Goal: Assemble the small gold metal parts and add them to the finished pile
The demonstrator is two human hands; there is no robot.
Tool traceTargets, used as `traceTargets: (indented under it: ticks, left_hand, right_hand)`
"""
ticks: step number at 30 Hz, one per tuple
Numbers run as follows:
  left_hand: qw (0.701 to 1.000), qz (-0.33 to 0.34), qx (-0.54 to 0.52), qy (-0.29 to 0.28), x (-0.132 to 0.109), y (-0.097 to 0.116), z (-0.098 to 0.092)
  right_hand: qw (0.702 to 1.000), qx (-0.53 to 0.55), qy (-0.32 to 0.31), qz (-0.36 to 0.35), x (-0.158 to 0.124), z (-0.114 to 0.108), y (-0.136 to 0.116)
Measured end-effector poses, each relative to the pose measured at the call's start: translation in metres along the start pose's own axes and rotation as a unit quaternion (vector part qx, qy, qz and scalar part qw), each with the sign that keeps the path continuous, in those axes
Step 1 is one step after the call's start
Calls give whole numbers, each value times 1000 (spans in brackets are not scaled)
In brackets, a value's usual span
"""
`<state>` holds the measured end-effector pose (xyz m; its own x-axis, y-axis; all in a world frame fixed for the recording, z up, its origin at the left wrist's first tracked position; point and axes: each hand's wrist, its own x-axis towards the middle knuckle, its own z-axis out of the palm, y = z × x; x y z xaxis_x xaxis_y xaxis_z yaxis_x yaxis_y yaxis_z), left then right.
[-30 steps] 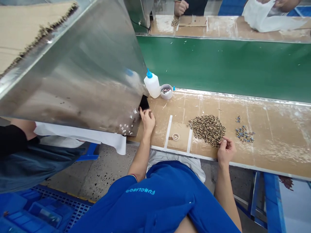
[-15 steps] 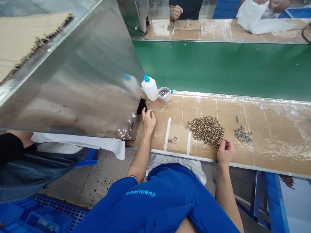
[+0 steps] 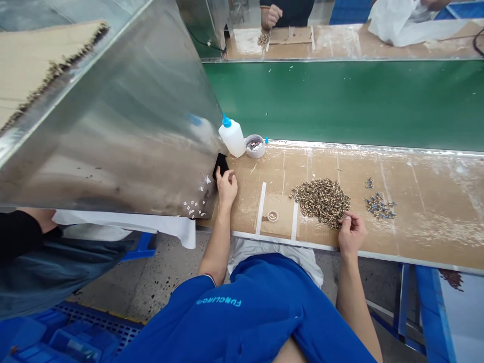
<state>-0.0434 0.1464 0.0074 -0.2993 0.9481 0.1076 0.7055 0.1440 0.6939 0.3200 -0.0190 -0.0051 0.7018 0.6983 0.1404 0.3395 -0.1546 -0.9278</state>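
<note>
My left hand is beside the metal box wall, its fingertips at the lower edge of a flat black piece. Its fingers are loosely bent and apart, with nothing visible between them. At the right edge of a pile of small brass-coloured metal parts, my right hand is closed in a pinch. Whatever lies between those fingertips is too small to make out. A small clear round ring or dish lies on a cardboard pad between two white tape strips.
A white bottle with blue nozzle and a tape roll holding scraps stand behind my left hand. Blue-and-metal small parts lie right of the pile. A green conveyor belt runs behind; people's hands show across it. The metal box borders the left.
My left hand has shifted slightly left and up, closer against the black piece. My right hand stays at the pile's edge in the same pinch. The view has tilted slightly.
</note>
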Motion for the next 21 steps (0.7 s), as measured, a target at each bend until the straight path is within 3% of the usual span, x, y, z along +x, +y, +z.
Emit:
traceTargets:
  ticks: [6, 14, 21]
  left_hand:
    - [999, 10, 27, 17, 13, 2, 0]
    - [995, 74, 31, -62, -6, 4, 1]
    - [998, 21, 38, -38, -5, 12, 3]
  right_hand:
    - [1000, -15, -1, -3, 0, 0, 2]
    - [1000, -24, -5, -1, 0, -1, 0]
    - [1000, -25, -2, 6, 0, 0, 0]
